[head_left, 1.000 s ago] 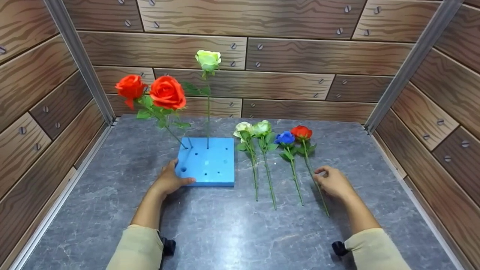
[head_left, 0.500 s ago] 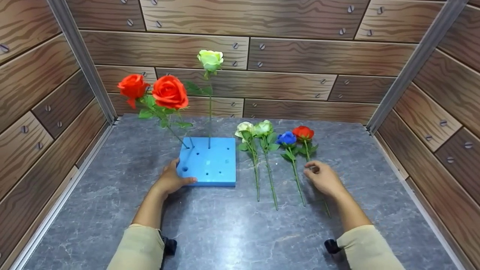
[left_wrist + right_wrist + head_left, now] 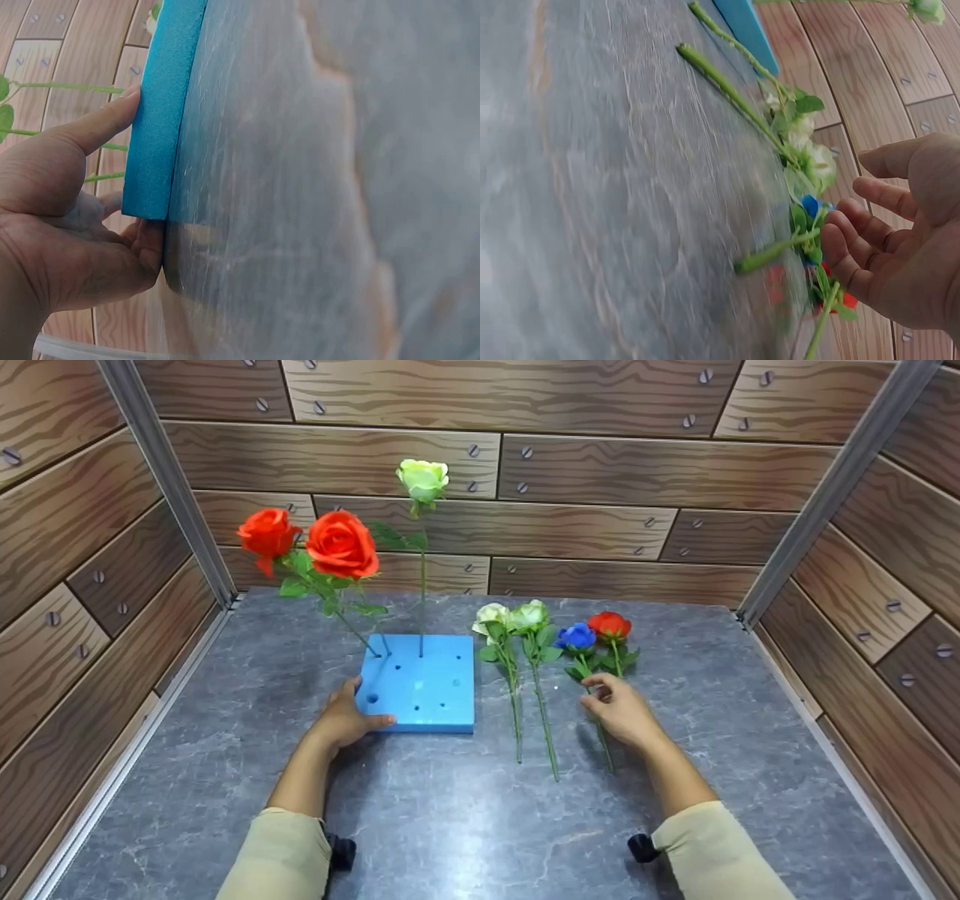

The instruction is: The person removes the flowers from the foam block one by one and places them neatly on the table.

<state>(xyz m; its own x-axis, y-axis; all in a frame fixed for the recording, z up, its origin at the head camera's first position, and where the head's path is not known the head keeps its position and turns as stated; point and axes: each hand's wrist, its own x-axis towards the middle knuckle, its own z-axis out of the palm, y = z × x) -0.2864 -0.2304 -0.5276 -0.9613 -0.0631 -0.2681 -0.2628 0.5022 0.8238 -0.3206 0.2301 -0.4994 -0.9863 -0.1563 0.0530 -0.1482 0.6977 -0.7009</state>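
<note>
My left hand (image 3: 345,720) holds the near left corner of a blue block with holes (image 3: 431,682), thumb on the front edge and fingers along the left side. Upright in the block's back holes stand two red roses (image 3: 343,544) and a pale green rose (image 3: 423,480). Over the stem of a blue rose (image 3: 576,636) hovers my right hand (image 3: 626,716), fingers loosely bent, thumb apart from them. The right wrist view shows nothing between those fingers (image 3: 847,255). Behind this hand lies another red rose (image 3: 610,625), most of its stem hidden.
Two pale roses (image 3: 529,616) lie side by side between the block and the blue rose, stems toward me. Wood-patterned walls (image 3: 585,472) with metal corner posts (image 3: 165,480) enclose the grey marbled table (image 3: 480,825) at the back and sides.
My right hand has moved left, from the red rose's stem to above the blue rose's stem. The red rose stays lying there. My left hand keeps its place on the block.
</note>
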